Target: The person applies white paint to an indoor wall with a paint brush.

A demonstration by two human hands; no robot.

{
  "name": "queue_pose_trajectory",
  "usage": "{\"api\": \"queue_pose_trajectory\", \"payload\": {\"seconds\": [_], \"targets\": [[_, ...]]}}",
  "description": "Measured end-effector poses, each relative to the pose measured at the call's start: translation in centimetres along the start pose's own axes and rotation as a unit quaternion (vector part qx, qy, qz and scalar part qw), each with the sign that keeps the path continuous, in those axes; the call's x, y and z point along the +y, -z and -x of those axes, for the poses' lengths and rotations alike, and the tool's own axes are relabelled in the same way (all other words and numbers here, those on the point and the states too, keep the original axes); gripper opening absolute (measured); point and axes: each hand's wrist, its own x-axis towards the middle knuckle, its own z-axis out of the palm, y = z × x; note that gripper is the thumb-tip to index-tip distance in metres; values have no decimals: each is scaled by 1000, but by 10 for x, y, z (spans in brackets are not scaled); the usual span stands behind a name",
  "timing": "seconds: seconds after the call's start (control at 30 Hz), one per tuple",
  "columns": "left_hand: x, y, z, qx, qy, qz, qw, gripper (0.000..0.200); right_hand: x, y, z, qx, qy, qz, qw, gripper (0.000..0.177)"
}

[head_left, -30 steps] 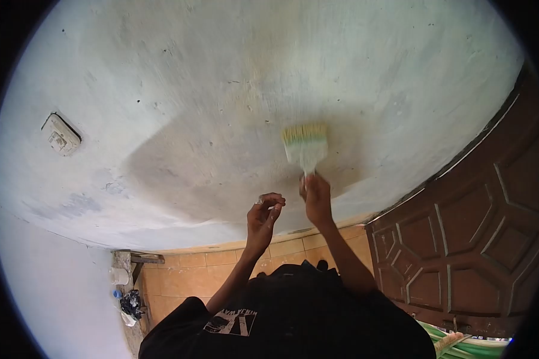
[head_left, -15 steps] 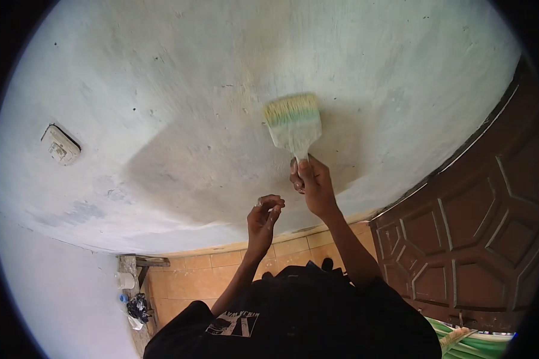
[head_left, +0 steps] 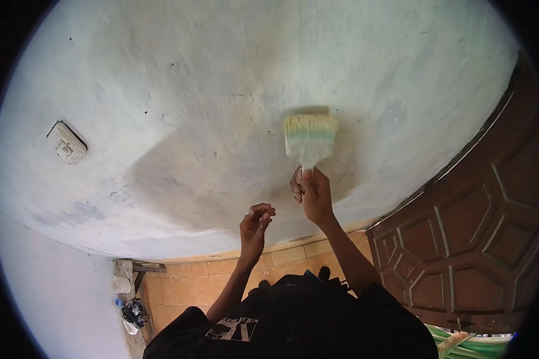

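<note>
Paintbrush (head_left: 310, 146) is located before the wall (head_left: 203, 155), its handle clamped in the right hand (head_left: 317, 198), the nearer of the two. Its long axis extends upward in view from that fist, close to upright, bristles (head_left: 310, 125) uppermost; contact with the wall cannot be determined. Left hand (head_left: 255, 230) is lower and leftward, apart from the paintbrush, fingers curled, nothing visibly held; whether thumb and fingertips meet cannot be told.

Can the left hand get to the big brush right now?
Probably yes. The left hand looks empty and is close by, with nothing seen between it and the big brush. The right hand grips its lower end, but the bristles look free.
</note>
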Motion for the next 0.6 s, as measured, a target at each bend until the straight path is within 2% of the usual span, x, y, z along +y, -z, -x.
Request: {"api": "queue_pose_trajectory", "payload": {"seconds": [0.1, 0.13, 0.2, 0.23, 0.33, 0.4, 0.47, 0.5, 0.6], "targets": [[-5, -9, 2, -6, 1, 24, 1000, 24, 40, 6, 15, -1, -38, -19, 999, 44], [-7, -12, 5, -6, 2, 34, 999, 25, 54, 9, 32, 4, -86, -6, 996, 45], [-13, -14, 8, -9, -4, 55, 998, 25, 93, 9, 77, 28, -114, 32, 993, 45], [-12, -14, 11, -8, 0, 57, 998, 25, 107, 11, 97, 35, -100, 97, 990, 47], [-8, -11, 7, -12, 3, 55, 998, 24, 68, 6, 94, 15, -53, 74, 996, 48], [-14, -7, 6, -15, 0, 49, 999, 23, 27, 4, 63, 1, 8, 79, 997, 47], [-6, -9, 4, -15, 12, 34, 999, 23, 1, 5, 34, -10, 14, 103, 995, 46], [-3, -9, 4, -14, 16, 27, 999, 23, -4, 4, 27, -18, 18, 115, 993, 46], [-3, -13, 3, -14, 10, 41, 999, 22, 37, 5, 20, 5, -34, -6, 999, 45]]}}
